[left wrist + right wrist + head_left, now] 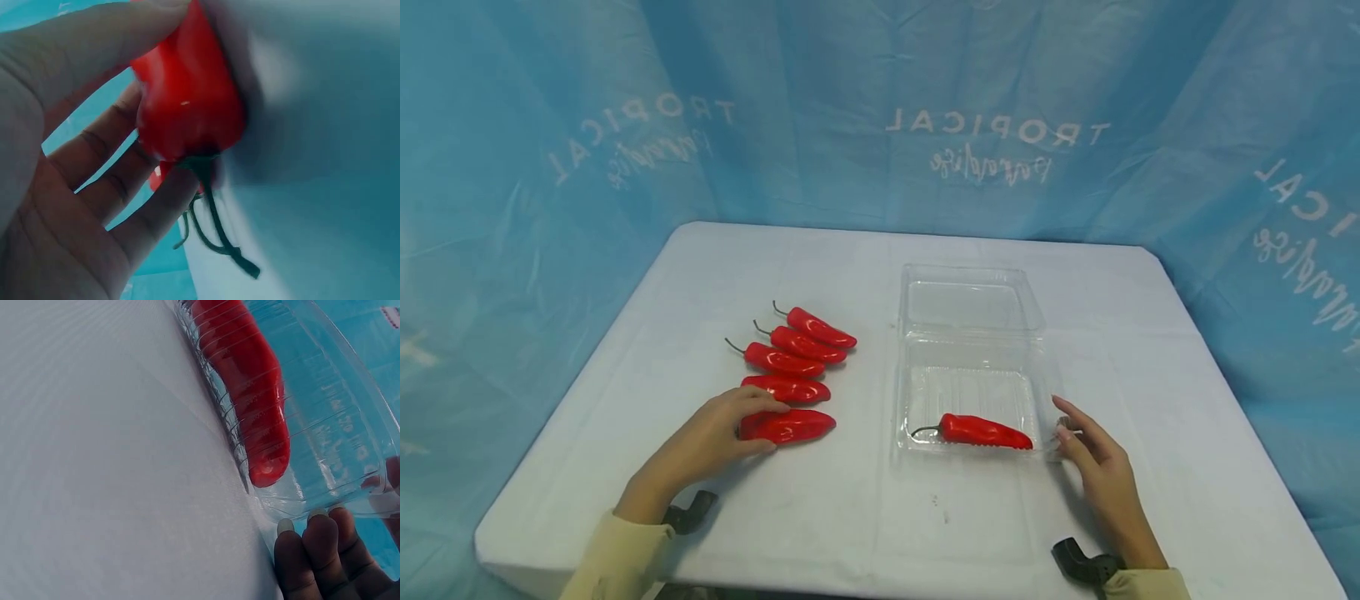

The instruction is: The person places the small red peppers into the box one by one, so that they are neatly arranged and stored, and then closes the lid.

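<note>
The left hand (718, 433) has its thumb and fingers around the stem end of the nearest red pepper (797, 426); in the left wrist view the thumb lies on that pepper (190, 94), its green stem hanging free. Beyond it, several more red peppers (784, 362) lie in a column. A clear hinged container (970, 379) stands with its lid laid back, one red pepper (985, 432) along its near side. At the container's right edge, the right hand (1108, 479) holds the rim between thumb and fingers; the right wrist view has its fingertips (322, 531) against the clear wall.
A white cloth covers the table (850, 517). Blue curtains (820, 108) with white lettering hang behind it and at both sides. Dark wrist mounts (691, 512) sit at both wrists, beside light sleeves (621, 557).
</note>
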Demonstrator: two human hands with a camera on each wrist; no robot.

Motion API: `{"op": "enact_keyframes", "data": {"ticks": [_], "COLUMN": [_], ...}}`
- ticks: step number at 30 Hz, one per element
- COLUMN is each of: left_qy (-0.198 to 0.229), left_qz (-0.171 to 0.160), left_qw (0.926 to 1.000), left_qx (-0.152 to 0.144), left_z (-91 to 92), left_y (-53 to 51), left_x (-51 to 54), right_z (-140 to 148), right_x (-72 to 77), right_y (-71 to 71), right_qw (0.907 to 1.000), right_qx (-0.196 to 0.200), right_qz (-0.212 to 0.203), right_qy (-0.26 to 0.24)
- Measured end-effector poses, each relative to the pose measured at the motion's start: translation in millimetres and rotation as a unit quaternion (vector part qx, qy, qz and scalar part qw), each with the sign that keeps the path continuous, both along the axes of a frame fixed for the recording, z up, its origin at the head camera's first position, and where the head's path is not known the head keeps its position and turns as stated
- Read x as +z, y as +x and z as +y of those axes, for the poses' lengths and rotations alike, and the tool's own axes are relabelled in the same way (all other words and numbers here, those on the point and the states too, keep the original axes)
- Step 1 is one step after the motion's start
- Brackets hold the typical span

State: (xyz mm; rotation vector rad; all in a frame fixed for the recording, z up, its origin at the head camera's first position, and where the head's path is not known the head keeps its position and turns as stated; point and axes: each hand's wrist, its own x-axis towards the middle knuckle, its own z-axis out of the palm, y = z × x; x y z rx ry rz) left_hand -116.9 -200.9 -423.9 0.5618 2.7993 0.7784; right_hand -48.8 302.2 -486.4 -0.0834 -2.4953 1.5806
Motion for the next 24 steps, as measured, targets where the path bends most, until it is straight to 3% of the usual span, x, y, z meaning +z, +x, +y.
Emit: {"op": "enact_keyframes", "data": {"ticks": [7,13,19,24], "left_qy": [0.008,0.009,0.027,0.058], "left_qz": [-0.006,0.000,-0.002,0.022], "left_qw": [0.9999,0.9999,0.9994,0.9961], "left_qx": [0.013,0.007,-0.021,-0.063], "left_z": [0.8,-0.1,-2.7,-2.1], "left_y": [2.9,1.7,2.4,-3.8], "left_x": [-2.6,-3.6,-4.2,4.5], "right_z": [0.3,0.9,0.6,1.4], "right_x": [0.0,-0.6,-1.0,-0.7], "right_y": [-0.5,0.1,-0.5,-0.9], "right_qw": [0.9999,0.9995,0.9988,0.9993], "right_qx": [0.000,0.000,0.004,0.001], "right_qz": [0.001,0.004,0.002,-0.001], "right_qy": [-0.017,-0.030,-0.049,-0.037]}}
